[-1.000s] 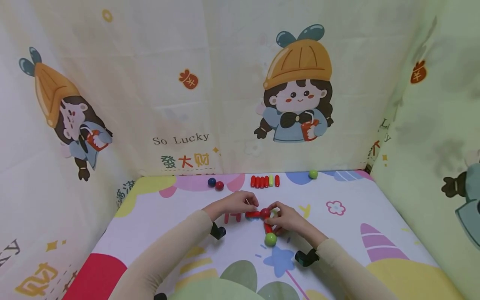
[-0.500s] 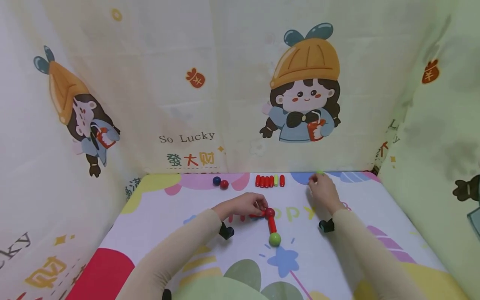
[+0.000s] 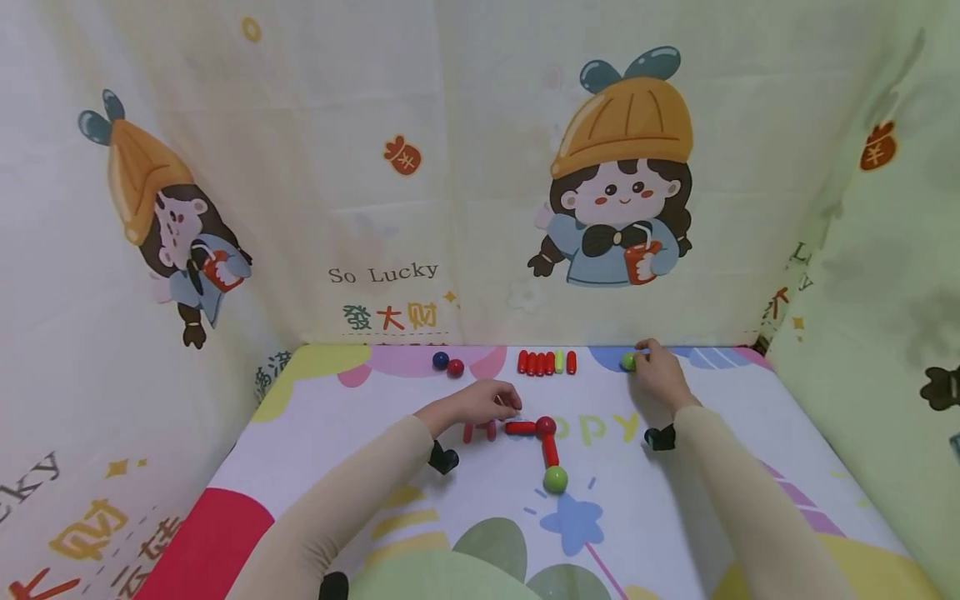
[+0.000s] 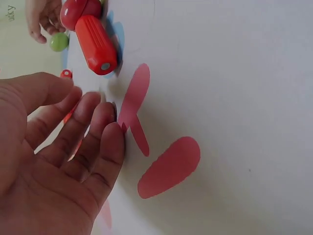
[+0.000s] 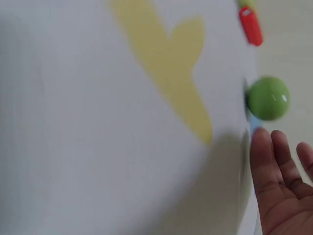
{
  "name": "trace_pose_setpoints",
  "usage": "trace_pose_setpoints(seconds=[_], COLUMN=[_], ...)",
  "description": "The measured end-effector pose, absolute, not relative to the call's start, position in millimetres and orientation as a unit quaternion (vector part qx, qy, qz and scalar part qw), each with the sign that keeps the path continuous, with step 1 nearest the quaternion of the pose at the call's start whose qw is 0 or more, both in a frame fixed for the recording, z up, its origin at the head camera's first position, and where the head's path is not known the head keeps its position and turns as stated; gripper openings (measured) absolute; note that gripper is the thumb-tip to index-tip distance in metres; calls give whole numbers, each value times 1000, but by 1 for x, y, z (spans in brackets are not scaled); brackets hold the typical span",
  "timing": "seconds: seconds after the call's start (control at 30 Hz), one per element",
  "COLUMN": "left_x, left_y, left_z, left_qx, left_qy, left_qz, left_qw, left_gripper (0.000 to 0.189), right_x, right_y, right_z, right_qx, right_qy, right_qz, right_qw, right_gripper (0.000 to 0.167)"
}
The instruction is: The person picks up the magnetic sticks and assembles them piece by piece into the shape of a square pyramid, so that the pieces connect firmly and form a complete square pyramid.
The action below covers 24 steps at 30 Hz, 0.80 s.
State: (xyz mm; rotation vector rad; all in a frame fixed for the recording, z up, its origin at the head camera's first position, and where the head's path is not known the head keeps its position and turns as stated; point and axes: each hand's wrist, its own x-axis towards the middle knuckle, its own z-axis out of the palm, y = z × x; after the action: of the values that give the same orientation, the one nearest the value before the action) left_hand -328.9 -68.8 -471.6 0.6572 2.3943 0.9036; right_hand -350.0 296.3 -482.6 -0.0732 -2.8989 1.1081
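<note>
Near far edge of tbl (image 3: 645, 517), green ball (image 3: 627, 362) sat just L of R hand (image 3: 663, 377), fingers fairly straight. Closer in, red rod (image 3: 521, 428) ran L–R, free end twd L hand (image 3: 482, 402), fingers loosely bent.

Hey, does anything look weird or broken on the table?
Nothing looks spilled or broken. One odd bit: in the back row of glossy red rods lies a single yellow-green rod, so its colour stands out. The shiny green ball by the right hand looks fine.
</note>
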Motion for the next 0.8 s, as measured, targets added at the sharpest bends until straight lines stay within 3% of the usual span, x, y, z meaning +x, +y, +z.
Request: trace_pose_setpoints(seconds=[0.23,0.37,0.6,0.8], left_x=[-333,-335,-338,-337], left_y=[-69,-69,-71,-72], left_z=[-474,-476,-478,-474], left_qx=[220,208,220,234], left_qy=[885,882,876,862], left_qz=[347,363,368,368], left_qw=[221,219,222,259], left_gripper=[21,23,26,53], right_x=[-334,-320,-297,-277], right_y=[285,276,256,221], right_z=[-490,-492,-489,-481], right_qx=[-56,-44,-13,30], right_qy=[-826,-835,-867,-881], right_qz=[559,544,488,455], right_qw=[-33,-74,-98,-131], right_gripper=[39,34,30,27])
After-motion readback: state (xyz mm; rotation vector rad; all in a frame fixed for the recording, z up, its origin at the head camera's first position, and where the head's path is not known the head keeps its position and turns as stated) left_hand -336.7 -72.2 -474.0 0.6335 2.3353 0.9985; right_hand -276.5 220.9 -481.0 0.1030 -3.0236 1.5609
